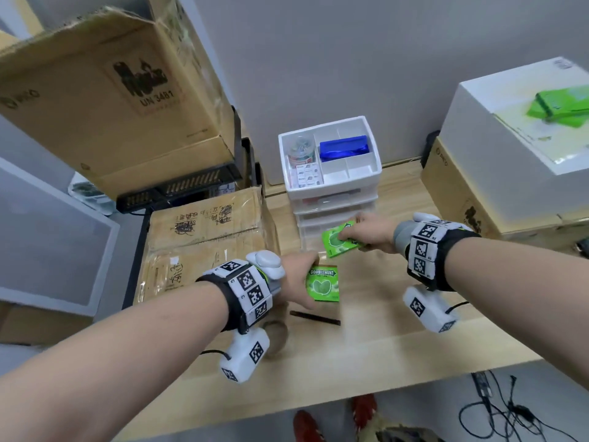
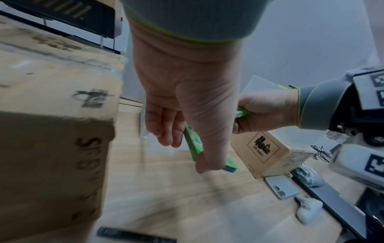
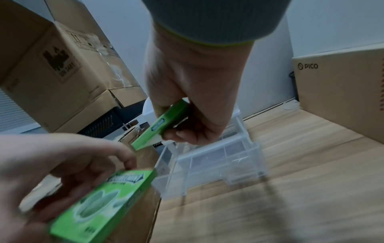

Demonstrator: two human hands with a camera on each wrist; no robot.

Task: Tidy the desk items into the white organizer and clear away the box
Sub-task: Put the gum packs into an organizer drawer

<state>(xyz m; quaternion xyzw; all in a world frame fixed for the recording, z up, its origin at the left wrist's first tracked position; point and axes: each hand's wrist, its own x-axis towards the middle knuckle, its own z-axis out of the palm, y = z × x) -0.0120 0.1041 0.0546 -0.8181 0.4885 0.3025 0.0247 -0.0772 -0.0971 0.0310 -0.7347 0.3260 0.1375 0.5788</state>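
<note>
Holding a green gum pack each, both hands work just in front of the white organizer (image 1: 330,161). The right hand (image 1: 366,232) pinches its gum pack (image 1: 338,242) between thumb and curled fingers, tilted, and carries it just above the pulled-out clear drawer (image 3: 209,166) at the organizer's foot. The left hand (image 1: 298,277) grips the second pack (image 1: 322,283), labelled Doublemint, by its left edge, face up, nearer the person and above the wooden desk (image 1: 382,330).

Outward from the hands, a thin dark stick (image 1: 315,317) lies on the desk just behind the left wrist. The worn cardboard box (image 1: 204,231) stands to the left, touching or nearly touching the organizer's side; it is likely the box to clear away. The organizer's top tray already holds a blue packet (image 1: 344,148) and a small jar (image 1: 299,151).

Risks, as I judge them: the drawer looks shallow and divided into compartments, so a tilted pack may catch on a divider or the drawer above and sit proud, jamming the drawer when it is pushed in. The right-hand pinch is near one end, so the pack could swivel and drop onto the desk. With both hands crowded together, the second pack may knock the first.
</note>
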